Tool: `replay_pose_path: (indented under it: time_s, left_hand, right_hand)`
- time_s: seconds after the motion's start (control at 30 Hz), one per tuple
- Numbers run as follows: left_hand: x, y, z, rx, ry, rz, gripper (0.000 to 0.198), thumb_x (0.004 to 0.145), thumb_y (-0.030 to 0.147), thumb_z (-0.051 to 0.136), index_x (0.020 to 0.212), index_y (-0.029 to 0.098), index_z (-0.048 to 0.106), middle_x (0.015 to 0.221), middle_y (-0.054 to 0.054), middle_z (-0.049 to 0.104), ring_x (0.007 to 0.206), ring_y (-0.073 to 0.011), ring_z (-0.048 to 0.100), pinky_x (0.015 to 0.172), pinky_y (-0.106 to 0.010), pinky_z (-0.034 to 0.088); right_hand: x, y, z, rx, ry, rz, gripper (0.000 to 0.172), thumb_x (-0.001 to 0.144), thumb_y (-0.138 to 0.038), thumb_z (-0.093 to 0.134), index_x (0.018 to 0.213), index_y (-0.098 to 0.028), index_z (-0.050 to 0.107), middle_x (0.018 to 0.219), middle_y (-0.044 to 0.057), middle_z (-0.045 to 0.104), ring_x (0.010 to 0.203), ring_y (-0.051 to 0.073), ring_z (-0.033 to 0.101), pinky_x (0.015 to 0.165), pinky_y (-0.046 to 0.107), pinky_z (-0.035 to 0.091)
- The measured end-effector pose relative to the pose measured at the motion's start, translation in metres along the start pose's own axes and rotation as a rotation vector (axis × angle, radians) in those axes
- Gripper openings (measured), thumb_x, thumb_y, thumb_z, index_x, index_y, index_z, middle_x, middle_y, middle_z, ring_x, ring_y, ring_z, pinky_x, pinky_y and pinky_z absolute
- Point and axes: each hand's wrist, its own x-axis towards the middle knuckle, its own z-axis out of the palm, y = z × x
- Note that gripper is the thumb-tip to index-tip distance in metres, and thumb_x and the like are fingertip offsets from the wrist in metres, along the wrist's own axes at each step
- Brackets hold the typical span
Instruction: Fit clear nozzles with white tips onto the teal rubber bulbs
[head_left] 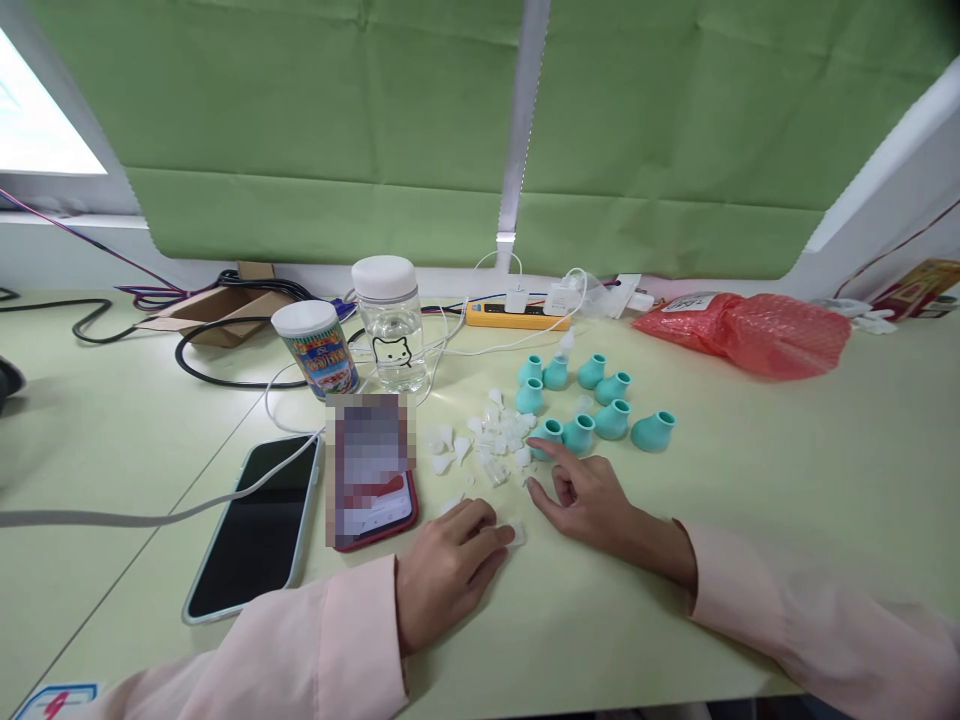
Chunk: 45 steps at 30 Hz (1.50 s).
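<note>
My left hand (448, 563) rests on the pale green table (787, 480), fingers curled, with a small clear plastic piece (517, 533) at its fingertips. My right hand (581, 490) lies just right of it, index finger stretched toward a teal rubber cap (550, 433), the other fingers curled. A pile of small clear plastic pieces (495, 437) lies in front of both hands. Several teal caps (611, 405) stand behind the pile.
Two phones lie at the left: a dark one (255, 525) on a cable and a red-cased one (373, 480). Behind stand a printed can (315, 348), a clear jar (390, 325), a yellow power strip (514, 316), cables and a red plastic bag (750, 330).
</note>
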Motion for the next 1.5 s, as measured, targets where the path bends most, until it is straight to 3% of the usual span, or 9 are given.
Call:
replay_pose_path:
  time_s: [0.2,0.53,0.87,1.03,1.17,1.27,1.37,1.5]
  left_hand:
    - [0.0,0.0,0.0,-0.011,-0.021,-0.024,0.022,0.081,0.013,0.044,0.099,0.015,0.056,0.08,-0.008,0.058,0.07,-0.0156,0.056,0.061,-0.027,0.05]
    - [0.0,0.0,0.0,0.007,-0.046,-0.035,0.021,0.08,0.012,0.045,0.096,0.016,0.057,0.082,-0.008,0.058,0.07,-0.0156,0.056,0.059,-0.026,0.05]
    - [-0.001,0.001,-0.001,-0.038,-0.057,-0.079,0.026,0.076,0.01,0.046,0.1,0.017,0.054,0.087,-0.009,0.057,0.077,-0.0176,0.056,0.064,-0.028,0.05]
    - [-0.001,0.003,-0.001,-0.042,-0.069,-0.074,0.026,0.075,0.008,0.044,0.096,0.017,0.056,0.087,-0.008,0.057,0.077,-0.0176,0.056,0.063,-0.028,0.049]
    - [0.0,0.002,-0.003,-0.091,-0.083,-0.077,0.023,0.077,0.008,0.043,0.095,0.017,0.053,0.087,-0.008,0.058,0.08,-0.018,0.055,0.068,-0.029,0.048]
    - [-0.001,0.003,-0.004,-0.102,-0.051,-0.11,0.029,0.081,0.01,0.041,0.108,0.017,0.046,0.096,-0.009,0.056,0.087,-0.0175,0.054,0.074,-0.028,0.046]
    - [-0.002,0.003,-0.004,-0.093,0.012,-0.147,0.039,0.083,0.01,0.039,0.12,0.019,0.037,0.102,-0.009,0.051,0.091,-0.0166,0.052,0.077,-0.027,0.045]
    - [-0.003,0.004,-0.004,-0.117,0.082,-0.153,0.042,0.084,0.007,0.036,0.124,0.02,0.033,0.103,-0.009,0.046,0.091,-0.0157,0.051,0.077,-0.026,0.044]
  right_hand:
    - [0.0,0.004,0.006,0.013,-0.033,0.047,0.029,0.079,-0.027,0.048,0.103,-0.012,0.056,0.037,-0.007,0.045,0.033,0.007,0.037,0.041,0.021,0.028]
    - [0.003,0.005,0.004,0.112,-0.166,0.154,0.016,0.083,-0.027,0.04,0.087,-0.016,0.051,0.037,-0.009,0.04,0.033,0.009,0.035,0.041,0.021,0.028]
    - [0.005,0.005,0.003,0.181,-0.199,0.217,0.013,0.083,-0.028,0.041,0.084,-0.018,0.048,0.036,-0.009,0.037,0.034,0.009,0.032,0.042,0.021,0.027]
    - [0.005,0.005,0.003,0.212,-0.193,0.227,0.018,0.082,-0.028,0.041,0.094,-0.016,0.049,0.038,-0.01,0.035,0.035,0.009,0.033,0.041,0.021,0.028]
    - [0.005,0.005,-0.001,0.178,-0.089,0.213,0.027,0.08,-0.03,0.043,0.103,-0.015,0.044,0.039,-0.01,0.035,0.034,0.008,0.033,0.041,0.02,0.029]
    - [0.008,0.009,-0.004,0.056,-0.041,0.212,0.045,0.078,-0.033,0.046,0.116,-0.011,0.036,0.04,-0.009,0.041,0.034,0.009,0.037,0.041,0.021,0.03]
    - [0.011,0.014,-0.006,-0.124,-0.079,0.22,0.061,0.076,-0.039,0.047,0.124,-0.006,0.03,0.042,-0.006,0.047,0.035,0.012,0.044,0.041,0.022,0.031]
    - [0.012,0.019,-0.005,-0.268,-0.101,0.209,0.054,0.076,-0.042,0.046,0.117,-0.008,0.042,0.044,-0.002,0.052,0.037,0.014,0.048,0.042,0.024,0.032]
